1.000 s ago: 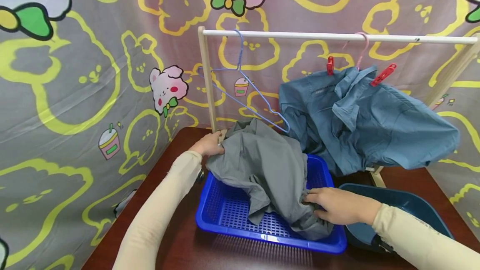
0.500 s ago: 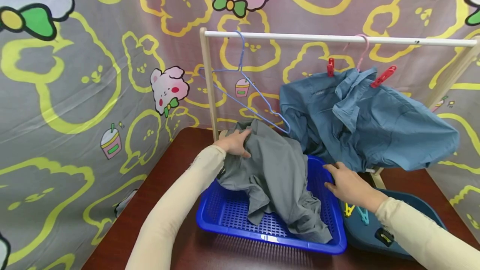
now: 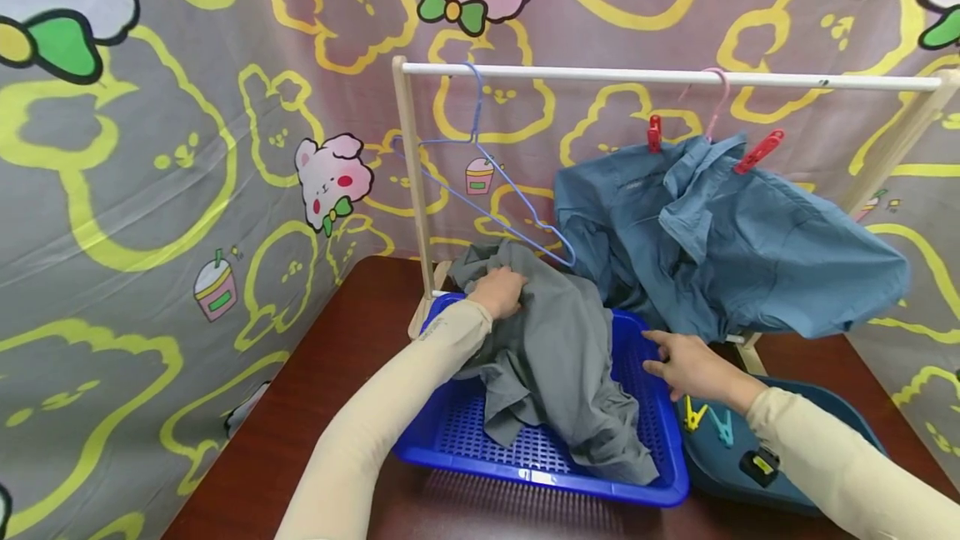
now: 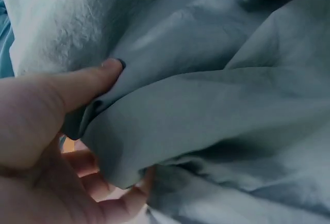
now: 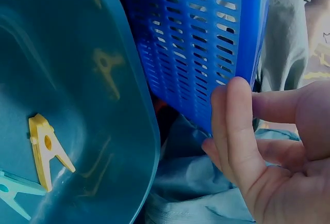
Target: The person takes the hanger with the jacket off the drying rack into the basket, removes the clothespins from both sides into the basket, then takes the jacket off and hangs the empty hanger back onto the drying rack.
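A rumpled grey garment (image 3: 558,340) lies over and inside a blue perforated basket (image 3: 540,473). My left hand (image 3: 498,292) reaches onto its upper left part. In the left wrist view, the thumb (image 4: 100,77) and fingers take a fold of the cloth between them. My right hand (image 3: 693,367) is at the basket's right rim, with loosely bent fingers and no cloth in them. In the right wrist view, its fingertips (image 5: 238,92) overlap the basket's rim and outer wall. A blue hanger (image 3: 517,182) hangs unused above the garment.
A white rod (image 3: 600,73) on wooden posts spans the back. A blue-teal garment (image 3: 757,232) hangs there on a pink hanger (image 3: 718,102) with red clips (image 3: 759,152). A dark teal tub (image 3: 817,461) to the right contains a yellow clothespin (image 3: 694,415), a light teal one (image 3: 723,427) and a black object (image 3: 760,467).
My left hand has moved from the garment's left edge rightward onto its upper part and gripped the cloth. My right hand has left the garment's lower right and moved up to the basket rim.
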Motion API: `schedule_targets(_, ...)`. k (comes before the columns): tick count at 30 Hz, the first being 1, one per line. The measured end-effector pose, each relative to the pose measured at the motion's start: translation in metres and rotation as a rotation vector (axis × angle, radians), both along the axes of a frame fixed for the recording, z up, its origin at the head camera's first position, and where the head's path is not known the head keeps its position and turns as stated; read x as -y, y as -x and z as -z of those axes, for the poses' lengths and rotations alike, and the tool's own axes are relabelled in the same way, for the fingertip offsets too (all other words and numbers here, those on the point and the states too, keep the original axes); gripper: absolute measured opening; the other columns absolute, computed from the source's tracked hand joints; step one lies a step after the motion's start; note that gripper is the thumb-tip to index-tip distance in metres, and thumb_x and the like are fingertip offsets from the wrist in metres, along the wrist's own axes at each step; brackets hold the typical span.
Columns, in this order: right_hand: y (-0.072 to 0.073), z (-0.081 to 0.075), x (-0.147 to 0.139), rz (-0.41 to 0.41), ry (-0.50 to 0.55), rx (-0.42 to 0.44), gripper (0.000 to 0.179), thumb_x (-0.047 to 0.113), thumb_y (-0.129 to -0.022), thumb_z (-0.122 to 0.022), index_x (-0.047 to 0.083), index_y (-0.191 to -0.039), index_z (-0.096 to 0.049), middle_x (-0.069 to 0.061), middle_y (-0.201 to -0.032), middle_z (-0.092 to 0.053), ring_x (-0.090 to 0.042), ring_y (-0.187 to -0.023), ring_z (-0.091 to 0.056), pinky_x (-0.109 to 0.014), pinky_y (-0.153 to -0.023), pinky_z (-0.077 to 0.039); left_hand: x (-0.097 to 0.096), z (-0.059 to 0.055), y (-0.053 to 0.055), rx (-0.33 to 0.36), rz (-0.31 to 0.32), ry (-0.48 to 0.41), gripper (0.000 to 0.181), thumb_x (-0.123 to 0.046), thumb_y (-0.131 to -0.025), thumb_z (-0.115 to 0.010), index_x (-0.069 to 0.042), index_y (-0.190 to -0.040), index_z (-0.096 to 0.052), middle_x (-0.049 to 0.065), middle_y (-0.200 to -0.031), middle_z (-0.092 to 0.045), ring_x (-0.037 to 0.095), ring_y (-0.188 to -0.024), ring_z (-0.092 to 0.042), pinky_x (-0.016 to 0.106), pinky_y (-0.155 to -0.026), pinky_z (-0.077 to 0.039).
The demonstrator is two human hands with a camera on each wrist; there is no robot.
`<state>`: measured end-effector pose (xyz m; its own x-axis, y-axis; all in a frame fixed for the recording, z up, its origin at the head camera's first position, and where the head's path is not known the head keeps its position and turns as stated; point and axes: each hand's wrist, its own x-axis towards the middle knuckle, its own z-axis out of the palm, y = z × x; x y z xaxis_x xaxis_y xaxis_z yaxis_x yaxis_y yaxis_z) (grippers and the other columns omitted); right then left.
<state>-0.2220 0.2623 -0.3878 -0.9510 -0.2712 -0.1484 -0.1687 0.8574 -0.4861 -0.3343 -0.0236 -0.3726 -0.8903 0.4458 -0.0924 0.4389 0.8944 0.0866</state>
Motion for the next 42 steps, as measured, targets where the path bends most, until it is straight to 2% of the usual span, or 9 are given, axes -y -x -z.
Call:
schedule_targets(5, 0.0, -0.001, 0.001, 0.0, 0.002, 0.008, 0.056, 0.011, -0.093, -0.058, -0.013, -0.138, -0.035, -0.006, -0.066, -0.048, -0.015, -0.047, -0.058, -0.028, -0.05, -0.049, 0.0, 0.001, -0.001, -0.075, 0.041, -0.069, 0.026, -0.006, -0.094, -0.056, -0.011, -0.117, -0.066, 0.012, -0.112, -0.063, 0.026, -0.098, -0.06, 0.036, -0.074, -0.049)
schedule_targets(8, 0.0, -0.001, 0.001, 0.001, 0.002, 0.005, 0.056, 0.01, -0.093, -0.058, -0.014, -0.138, -0.035, -0.005, -0.062, -0.046, -0.015, -0.046, -0.058, -0.029, -0.049, -0.048, 0.004, -0.001, -0.002, -0.08, 0.068, -0.114, 0.025, -0.004, -0.094, -0.053, -0.008, -0.116, -0.065, 0.012, -0.111, -0.063, 0.026, -0.099, -0.059, 0.036, -0.078, -0.048)
schedule_targets(14, 0.0, -0.002, 0.001, 0.005, -0.008, 0.011, 0.056, 0.011, -0.093, -0.058, -0.015, -0.138, -0.034, -0.004, -0.059, -0.045, -0.015, -0.046, -0.058, -0.03, -0.047, -0.047, 0.017, -0.012, -0.009, -0.083, 0.123, -0.254, 0.034, 0.0, -0.094, -0.048, -0.002, -0.127, -0.055, 0.015, -0.12, -0.058, 0.029, -0.113, -0.053, 0.04, -0.094, -0.042)
schedule_targets(20, 0.001, -0.002, 0.003, 0.024, -0.03, 0.021, 0.057, 0.009, -0.093, -0.058, -0.016, -0.138, -0.033, -0.004, -0.063, -0.047, -0.014, -0.046, -0.058, -0.029, -0.046, -0.047, 0.025, -0.03, -0.029, -0.109, 0.274, -0.361, 0.028, 0.006, -0.09, -0.048, -0.003, -0.114, -0.059, 0.01, -0.102, -0.058, 0.023, -0.091, -0.057, 0.034, -0.076, -0.044)
schedule_targets(24, 0.003, -0.002, 0.004, 0.029, -0.033, 0.029, 0.057, 0.009, -0.093, -0.057, -0.015, -0.138, -0.033, -0.005, -0.062, -0.047, -0.014, -0.045, -0.058, -0.029, -0.047, -0.048, 0.022, -0.031, -0.049, -0.117, 0.413, -0.3, 0.022, 0.005, -0.089, -0.052, -0.004, -0.106, -0.061, 0.008, -0.098, -0.058, 0.021, -0.09, -0.057, 0.033, -0.077, -0.045)
schedule_targets(29, 0.003, -0.003, 0.005, 0.031, -0.036, 0.037, 0.057, 0.01, -0.094, -0.057, -0.015, -0.139, -0.032, -0.005, -0.061, -0.047, -0.015, -0.046, -0.058, -0.03, -0.047, -0.047, 0.013, -0.011, -0.066, -0.065, 0.53, -0.143, 0.011, -0.002, -0.089, -0.058, -0.009, -0.096, -0.063, 0.005, -0.094, -0.061, 0.018, -0.091, -0.06, 0.029, -0.08, -0.047)
schedule_targets(36, 0.003, -0.003, 0.005, 0.048, -0.039, 0.058, 0.057, 0.009, -0.094, -0.058, -0.014, -0.139, -0.032, -0.006, -0.061, -0.047, -0.016, -0.046, -0.058, -0.03, -0.048, -0.048, 0.004, 0.028, -0.075, 0.038, 0.516, 0.031, 0.004, -0.011, -0.086, -0.068, -0.014, -0.085, -0.065, -0.001, -0.087, -0.066, 0.013, -0.087, -0.063, 0.024, -0.08, -0.048)
schedule_targets(39, 0.005, -0.004, 0.006, 0.054, -0.04, 0.07, 0.056, 0.009, -0.094, -0.057, -0.013, -0.139, -0.032, -0.007, -0.064, -0.048, -0.016, -0.047, -0.059, -0.03, -0.049, -0.049, 0.001, 0.039, -0.076, 0.047, 0.48, 0.113, 0.002, -0.013, -0.085, -0.068, -0.014, -0.086, -0.067, -0.001, -0.089, -0.067, 0.013, -0.089, -0.064, 0.024, -0.08, -0.048)
schedule_targets(42, 0.005, -0.006, 0.006, 0.041, -0.049, 0.076, 0.057, 0.01, -0.094, -0.057, -0.013, -0.139, -0.031, -0.008, -0.067, -0.049, -0.017, -0.047, -0.059, -0.03, -0.049, -0.048, 0.0, 0.04, -0.075, 0.086, 0.462, 0.156, 0.013, -0.014, -0.086, -0.067, -0.016, -0.099, -0.07, -0.002, -0.097, -0.068, 0.013, -0.094, -0.063, 0.023, -0.083, -0.047)
